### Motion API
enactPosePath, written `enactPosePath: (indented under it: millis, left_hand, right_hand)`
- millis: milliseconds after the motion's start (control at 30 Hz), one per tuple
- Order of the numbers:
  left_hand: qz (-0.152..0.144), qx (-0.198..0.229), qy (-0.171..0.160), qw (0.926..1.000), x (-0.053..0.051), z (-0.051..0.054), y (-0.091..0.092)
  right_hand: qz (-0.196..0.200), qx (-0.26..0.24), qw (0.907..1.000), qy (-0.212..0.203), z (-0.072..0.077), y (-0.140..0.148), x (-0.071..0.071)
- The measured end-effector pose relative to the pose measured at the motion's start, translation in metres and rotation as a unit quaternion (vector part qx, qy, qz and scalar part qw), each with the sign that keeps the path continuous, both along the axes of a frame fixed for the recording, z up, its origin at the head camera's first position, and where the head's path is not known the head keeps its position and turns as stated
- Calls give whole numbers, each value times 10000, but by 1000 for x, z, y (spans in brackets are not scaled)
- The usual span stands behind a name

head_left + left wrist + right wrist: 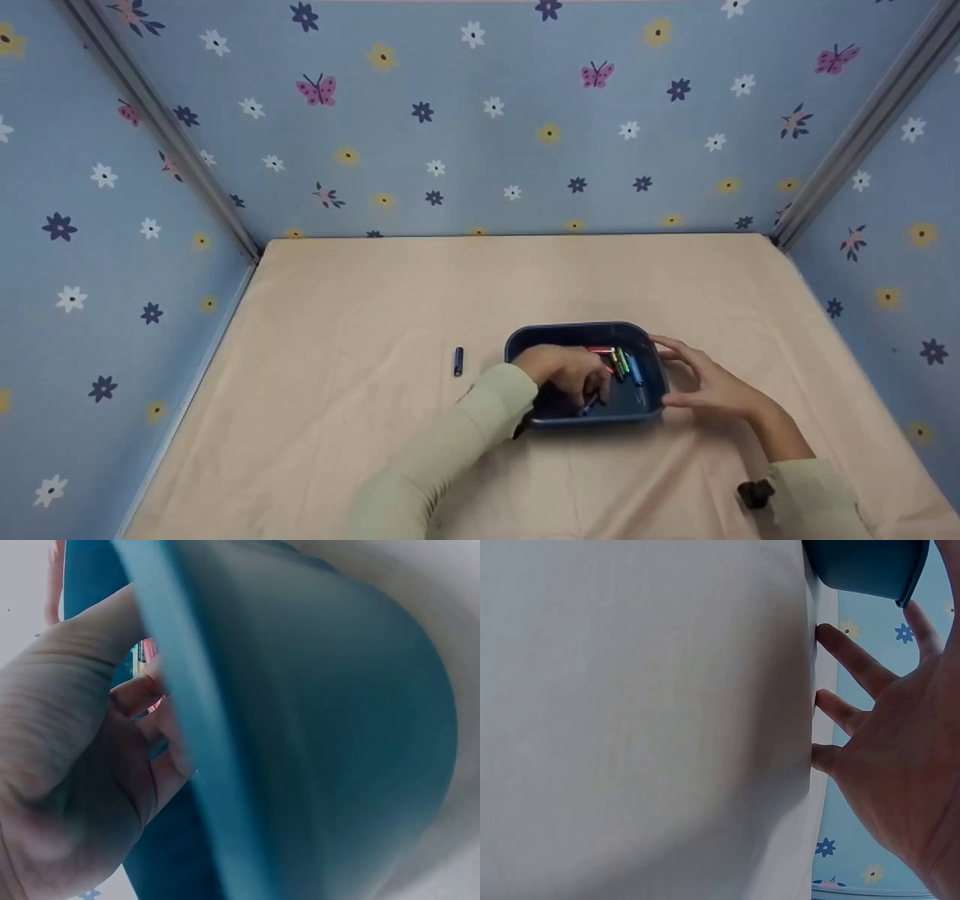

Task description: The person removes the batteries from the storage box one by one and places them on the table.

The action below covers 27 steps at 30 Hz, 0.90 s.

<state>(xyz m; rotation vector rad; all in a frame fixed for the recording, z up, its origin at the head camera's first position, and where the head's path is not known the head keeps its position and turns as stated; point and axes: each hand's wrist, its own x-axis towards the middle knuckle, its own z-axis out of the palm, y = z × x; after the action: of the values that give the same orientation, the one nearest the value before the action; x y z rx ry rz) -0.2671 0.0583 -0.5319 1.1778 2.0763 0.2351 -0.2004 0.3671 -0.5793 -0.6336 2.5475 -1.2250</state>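
A dark blue rectangular bin stands on the cloth, holding several small battery-like cylinders in red, green and blue, such as a blue one. Reaching over its left side, my left hand is down inside with curled fingers, pinching a small dark blue cylinder. The left wrist view shows the palm beside the bin wall; the rim hides the fingertips. My right hand is at the bin's right end, fingers spread, thumb touching the rim. In the right wrist view, the other fingers reach down beside the cloth surface.
One dark blue cylinder lies on the peach cloth, left of the bin. Floral blue panels close off the back and both sides, with grey posts at the corners.
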Motion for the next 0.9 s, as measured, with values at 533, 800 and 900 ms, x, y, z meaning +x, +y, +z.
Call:
enactPosePath:
  millis: [533,800,900]
  left_hand:
    - [62,66,246,9997,-2,-1,-4]
    - [291,234,245,9990,-3,-5,-6]
    - [291,223,236,9990,-4,-6,-5]
  right_hand:
    - [-81,96,9999,-61,-1,0,-1]
    - [-55,70,10000,-38,-2,1,-1]
    - [-33,43,10000,-28,-2,1,-1]
